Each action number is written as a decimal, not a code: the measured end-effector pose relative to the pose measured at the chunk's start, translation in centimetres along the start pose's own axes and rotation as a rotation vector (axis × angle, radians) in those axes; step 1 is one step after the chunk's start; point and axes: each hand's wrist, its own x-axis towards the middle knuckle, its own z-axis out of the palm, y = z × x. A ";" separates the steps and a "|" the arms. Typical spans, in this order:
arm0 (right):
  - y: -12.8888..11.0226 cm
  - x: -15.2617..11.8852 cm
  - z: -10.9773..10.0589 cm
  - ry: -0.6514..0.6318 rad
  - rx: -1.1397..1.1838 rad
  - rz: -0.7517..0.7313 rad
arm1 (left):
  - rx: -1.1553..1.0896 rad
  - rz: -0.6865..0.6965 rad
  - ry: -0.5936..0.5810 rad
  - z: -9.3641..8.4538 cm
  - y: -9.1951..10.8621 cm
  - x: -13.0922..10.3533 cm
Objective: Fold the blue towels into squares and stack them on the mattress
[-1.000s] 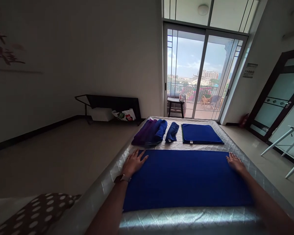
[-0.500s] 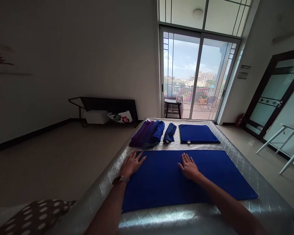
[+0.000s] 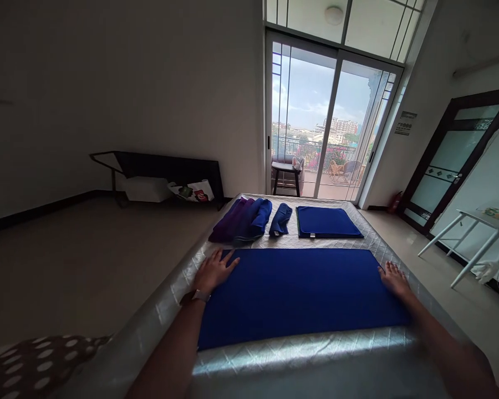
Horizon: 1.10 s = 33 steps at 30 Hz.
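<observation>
A blue cloth (image 3: 303, 293) lies flat across the silvery quilted mattress (image 3: 299, 354). My left hand (image 3: 214, 270) rests at the cloth's far left corner, its fingers apart, with a watch on the wrist. At the right edge of the cloth lies my right hand (image 3: 394, 279), its fingers stretched out and holding nothing. Beyond the cloth are rolled purple and blue cloths (image 3: 243, 220), a smaller rolled blue cloth (image 3: 280, 220) and a folded blue cloth (image 3: 329, 223) with a white tag.
A polka-dot fabric (image 3: 41, 363) is at the lower left. Against the wall stands a black bench (image 3: 170, 169) with a white box (image 3: 147, 189) under it. A white table (image 3: 488, 220) is at the right. Sliding glass doors (image 3: 301, 122) are ahead.
My right hand has slid right, from the middle of the blue cloth to its right edge. My left hand stays at the far left corner. The view has shifted slightly.
</observation>
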 end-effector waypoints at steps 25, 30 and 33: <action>-2.9 -8.5 0.6 -0.090 -0.014 -0.177 | 0.033 0.033 0.024 0.4 -0.5 0.3; 1.2 -7.7 1.2 -0.037 0.031 -0.103 | 0.059 0.042 0.101 -0.3 0.1 -0.3; 0.8 -8.0 1.3 -0.020 0.082 -0.107 | 0.085 0.041 0.177 -1.5 0.6 -1.1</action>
